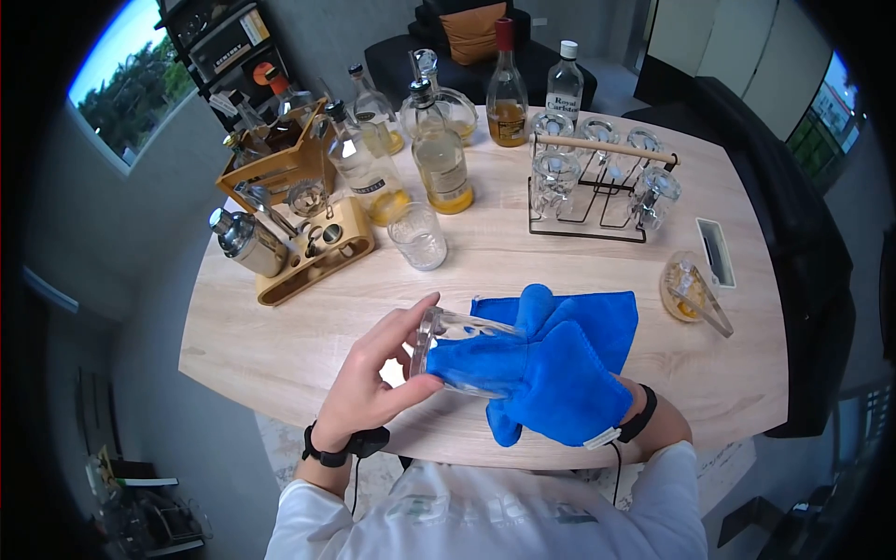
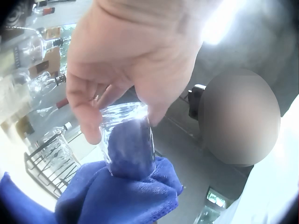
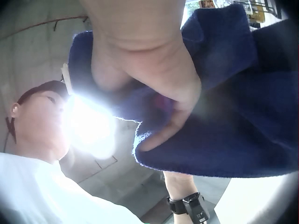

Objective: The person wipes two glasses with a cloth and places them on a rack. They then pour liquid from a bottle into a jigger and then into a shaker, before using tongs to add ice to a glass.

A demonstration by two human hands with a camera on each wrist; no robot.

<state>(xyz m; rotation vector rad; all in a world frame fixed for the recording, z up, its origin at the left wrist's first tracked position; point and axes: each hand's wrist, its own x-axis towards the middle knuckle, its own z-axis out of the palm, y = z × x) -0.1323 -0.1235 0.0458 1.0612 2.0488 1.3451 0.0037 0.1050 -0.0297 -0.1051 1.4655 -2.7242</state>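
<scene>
My left hand [image 1: 381,371] holds a clear drinking glass [image 1: 471,327] by its base end, thumb on the near side and fingers on the far side. The glass lies tilted on its side above the table, its mouth toward the right. A blue cloth [image 1: 574,378] is stuffed into the glass and spreads out beyond the mouth. My right hand [image 3: 156,70] is wrapped in this cloth, its fingers bent into the folds; in the head view the cloth covers nearly all of it. In the left wrist view, bunched blue fabric shows through the glass wall.
Another tumbler [image 1: 417,237] stands beyond the left hand. Several bottles [image 1: 441,154] and a wooden bar-tool stand [image 1: 322,250] with a shaker [image 1: 247,243] are at the left. A wire rack [image 1: 588,233] holds several glasses. At the right sits a glass bowl [image 1: 679,289] with tongs [image 1: 714,313].
</scene>
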